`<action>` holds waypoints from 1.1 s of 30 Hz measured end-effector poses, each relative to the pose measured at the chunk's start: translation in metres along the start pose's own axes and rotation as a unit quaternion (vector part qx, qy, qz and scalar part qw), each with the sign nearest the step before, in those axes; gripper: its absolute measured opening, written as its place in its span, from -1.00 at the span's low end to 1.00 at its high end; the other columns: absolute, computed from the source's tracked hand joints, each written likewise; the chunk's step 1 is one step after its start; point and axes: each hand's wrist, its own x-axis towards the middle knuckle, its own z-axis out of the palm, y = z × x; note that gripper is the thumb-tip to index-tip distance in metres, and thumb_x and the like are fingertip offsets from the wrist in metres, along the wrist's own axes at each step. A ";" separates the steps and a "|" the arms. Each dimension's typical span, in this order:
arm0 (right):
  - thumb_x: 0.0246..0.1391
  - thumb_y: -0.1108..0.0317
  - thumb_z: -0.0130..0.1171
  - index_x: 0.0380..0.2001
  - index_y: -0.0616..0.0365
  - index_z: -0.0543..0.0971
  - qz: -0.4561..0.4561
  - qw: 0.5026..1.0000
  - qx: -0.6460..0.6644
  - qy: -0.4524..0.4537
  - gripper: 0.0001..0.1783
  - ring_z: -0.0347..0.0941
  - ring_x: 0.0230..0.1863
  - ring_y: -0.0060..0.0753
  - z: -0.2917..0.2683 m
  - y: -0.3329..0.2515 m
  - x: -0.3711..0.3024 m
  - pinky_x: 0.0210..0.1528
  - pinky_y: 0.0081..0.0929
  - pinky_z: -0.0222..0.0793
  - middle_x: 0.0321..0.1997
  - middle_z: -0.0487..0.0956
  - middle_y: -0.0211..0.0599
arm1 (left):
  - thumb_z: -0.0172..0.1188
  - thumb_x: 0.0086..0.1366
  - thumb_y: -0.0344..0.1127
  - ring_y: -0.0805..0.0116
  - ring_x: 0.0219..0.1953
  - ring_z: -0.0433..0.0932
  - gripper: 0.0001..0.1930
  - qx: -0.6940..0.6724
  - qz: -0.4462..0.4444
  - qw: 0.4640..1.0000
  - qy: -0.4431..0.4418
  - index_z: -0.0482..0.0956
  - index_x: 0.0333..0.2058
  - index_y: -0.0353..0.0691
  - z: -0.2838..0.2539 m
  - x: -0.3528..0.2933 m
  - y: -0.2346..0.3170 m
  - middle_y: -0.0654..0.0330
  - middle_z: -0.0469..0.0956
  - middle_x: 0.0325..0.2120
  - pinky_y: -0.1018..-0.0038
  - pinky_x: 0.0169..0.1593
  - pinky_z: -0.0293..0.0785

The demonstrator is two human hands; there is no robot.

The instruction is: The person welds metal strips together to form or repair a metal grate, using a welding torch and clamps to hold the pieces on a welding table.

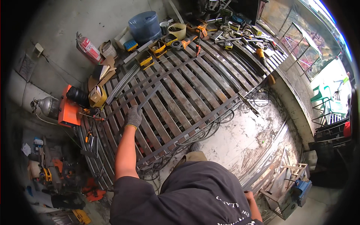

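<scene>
My left hand (133, 117), in a grey work glove, reaches over a slatted metal workbench (179, 109). Its fingers are closed round a flat dark metal bar (150, 96), which slants away from me across the slats. Beyond this piece, another long thin metal bar (176, 68) crosses the bench from left to right. My right hand (248, 195) is low beside my body at the right. Only a small part of it shows, and its fingers are hidden by my dark shirt.
Yellow boxes (144, 59), a blue bucket (144, 27) and an angle grinder (180, 44) line the far edge. An orange machine (69, 108) stands left, below a fire extinguisher (89, 48). Cables (204, 132) hang at the near edge. A blue vise (301, 190) is at lower right.
</scene>
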 end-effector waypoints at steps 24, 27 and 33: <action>0.20 0.07 0.39 0.03 0.28 0.73 -0.122 0.968 -0.208 0.068 -0.49 0.71 0.06 0.17 -0.028 -0.262 -0.002 0.14 -0.10 0.61 -0.05 0.77 0.16 | 0.23 0.27 -0.34 -0.24 0.21 0.61 -0.58 0.097 -0.185 0.978 0.014 0.72 0.11 -0.19 0.027 0.289 -0.231 -0.21 0.65 0.14 0.03 0.27 0.53; 0.21 0.07 0.38 0.04 0.27 0.73 -0.111 0.969 -0.193 0.107 -0.50 0.71 0.06 0.16 -0.035 -0.278 -0.014 0.15 -0.10 0.61 -0.04 0.76 0.17 | 0.25 0.21 -0.38 -0.23 0.01 0.69 -0.69 0.099 -0.107 0.989 -0.023 0.77 -0.07 -0.22 0.019 0.305 -0.214 -0.21 0.73 -0.09 0.02 0.10 0.58; 0.18 0.08 0.38 0.06 0.26 0.72 -0.079 0.975 -0.189 0.088 -0.48 0.71 0.06 0.14 -0.033 -0.284 -0.004 0.17 -0.12 0.61 -0.04 0.76 0.17 | 0.22 0.21 -0.43 -0.27 -0.11 0.65 -0.78 0.083 -0.039 0.996 -0.002 0.68 -0.18 -0.36 0.018 0.314 -0.245 -0.22 0.70 -0.22 0.11 0.05 0.55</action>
